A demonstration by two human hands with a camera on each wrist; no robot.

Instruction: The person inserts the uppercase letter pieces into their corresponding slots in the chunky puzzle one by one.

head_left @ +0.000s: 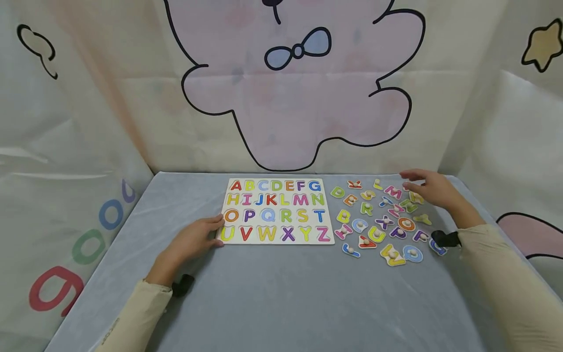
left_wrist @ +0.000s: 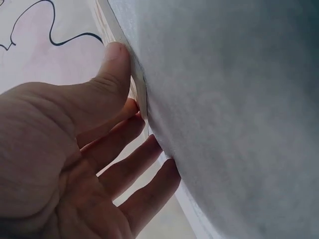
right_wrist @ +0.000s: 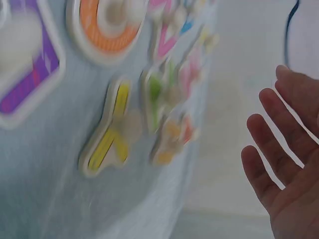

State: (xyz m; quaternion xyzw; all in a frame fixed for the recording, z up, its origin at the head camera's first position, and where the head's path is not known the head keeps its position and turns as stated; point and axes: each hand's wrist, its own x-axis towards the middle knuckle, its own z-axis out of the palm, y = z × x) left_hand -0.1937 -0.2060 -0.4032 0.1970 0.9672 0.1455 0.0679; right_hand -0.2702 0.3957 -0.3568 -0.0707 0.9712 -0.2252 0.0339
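A white alphabet puzzle board (head_left: 276, 241) with coloured letters in four rows lies flat on the table. My left hand (head_left: 193, 238) touches its left edge, fingers fairly straight and thumb by the near corner; the left wrist view shows the thumb (left_wrist: 115, 64) against the board's edge (left_wrist: 139, 94). Over the back right of the scattered letter pieces hovers my right hand (head_left: 428, 188), fingers apart, holding nothing. In the right wrist view a yellow Y piece (right_wrist: 107, 132), an orange round piece (right_wrist: 104, 52) and a green piece (right_wrist: 152, 99) lie beyond the fingers, blurred.
Many knobbed letter pieces lie right of the board, among them a yellow W (head_left: 392, 255), a blue Q (head_left: 412, 253) and a blue J (head_left: 350, 251). Blue-grey cloth (head_left: 299, 298) covers the table. Printed curtains (head_left: 281, 122) hang behind it and at both sides.
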